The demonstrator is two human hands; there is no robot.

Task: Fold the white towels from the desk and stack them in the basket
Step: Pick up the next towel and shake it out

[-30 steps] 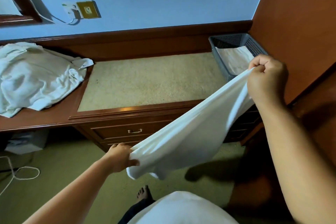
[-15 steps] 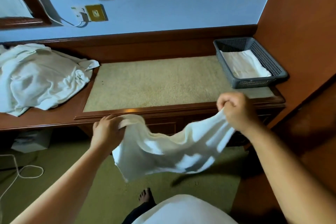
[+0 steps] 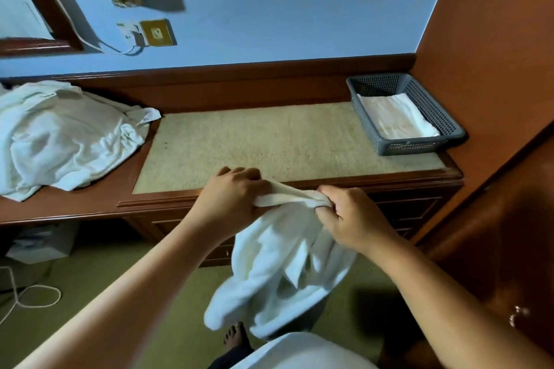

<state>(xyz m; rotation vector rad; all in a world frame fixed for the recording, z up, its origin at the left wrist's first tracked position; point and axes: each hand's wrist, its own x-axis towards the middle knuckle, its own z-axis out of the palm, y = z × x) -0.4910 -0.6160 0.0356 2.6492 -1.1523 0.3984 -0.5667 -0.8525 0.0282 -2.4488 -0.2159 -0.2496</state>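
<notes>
I have my left hand (image 3: 236, 198) and my right hand (image 3: 350, 219) close together in front of the near edge of the wooden bench with its beige inlaid top (image 3: 269, 141). Each is curled round a bunched corner of the soft white terry towel (image 3: 284, 272), with only a short twisted span of cloth between them. I judge the corners are being brought together so the towel doubles over in the air and hangs even under its own weight before it goes flat on the bench.

The towel hangs below my hands in front of the drawers, clear of the floor. It looks thick and limp, falling in loose uneven folds, with the lower edge not yet lined up.

The grey perforated plastic basket (image 3: 419, 147) sits at the right end of the bench, one flat folded white towel (image 3: 395, 117) lying in it. A rumpled heap of unfolded white towels (image 3: 66, 135) waits at the left end.
</notes>
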